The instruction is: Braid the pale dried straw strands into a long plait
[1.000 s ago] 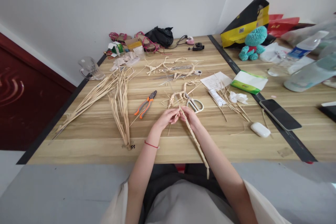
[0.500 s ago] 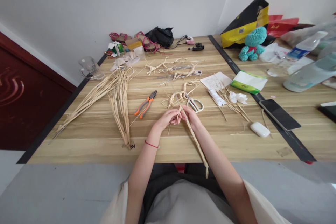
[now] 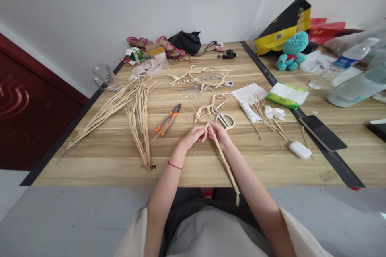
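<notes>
Wood-grain table (image 3: 99, 168), pale wall behind. Our left hand (image 3: 194, 135) and right hand (image 3: 221, 135) pinch the knobbly straw cord (image 3: 224, 161) near its upper end; its length slants beside our right forearm. We judge even tension, with fingers close together, best.

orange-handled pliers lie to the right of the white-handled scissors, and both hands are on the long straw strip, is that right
Not quite: the head view shows the orange-handled pliers left of the white-handled scissors. Left hand and right hand are indeed on the long straw strip.
</notes>
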Available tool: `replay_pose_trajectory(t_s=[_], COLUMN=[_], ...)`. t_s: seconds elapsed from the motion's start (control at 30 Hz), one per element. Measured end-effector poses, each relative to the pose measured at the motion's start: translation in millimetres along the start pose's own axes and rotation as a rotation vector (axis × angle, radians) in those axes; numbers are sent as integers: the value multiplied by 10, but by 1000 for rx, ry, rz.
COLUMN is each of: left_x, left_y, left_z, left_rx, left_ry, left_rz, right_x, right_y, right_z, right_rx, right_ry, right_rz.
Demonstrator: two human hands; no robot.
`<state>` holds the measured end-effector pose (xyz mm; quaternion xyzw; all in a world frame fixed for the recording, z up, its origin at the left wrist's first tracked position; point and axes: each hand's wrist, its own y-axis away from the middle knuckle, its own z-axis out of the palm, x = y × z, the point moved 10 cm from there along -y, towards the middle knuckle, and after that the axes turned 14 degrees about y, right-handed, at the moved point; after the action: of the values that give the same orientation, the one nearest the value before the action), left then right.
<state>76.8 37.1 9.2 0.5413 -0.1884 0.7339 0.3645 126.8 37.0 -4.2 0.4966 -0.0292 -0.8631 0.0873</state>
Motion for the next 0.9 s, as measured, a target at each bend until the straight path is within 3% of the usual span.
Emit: replay_pose_trajectory(t_s=[0.9], left_x=[-50], left_y=[-49], left_z=[-90], left_rx=[82], left_ry=[5], left_rz=[23], right_x=[77], right_y=[-28], right_z=[-37], right_rx=[22], right_ry=[32], right_rz=[19])
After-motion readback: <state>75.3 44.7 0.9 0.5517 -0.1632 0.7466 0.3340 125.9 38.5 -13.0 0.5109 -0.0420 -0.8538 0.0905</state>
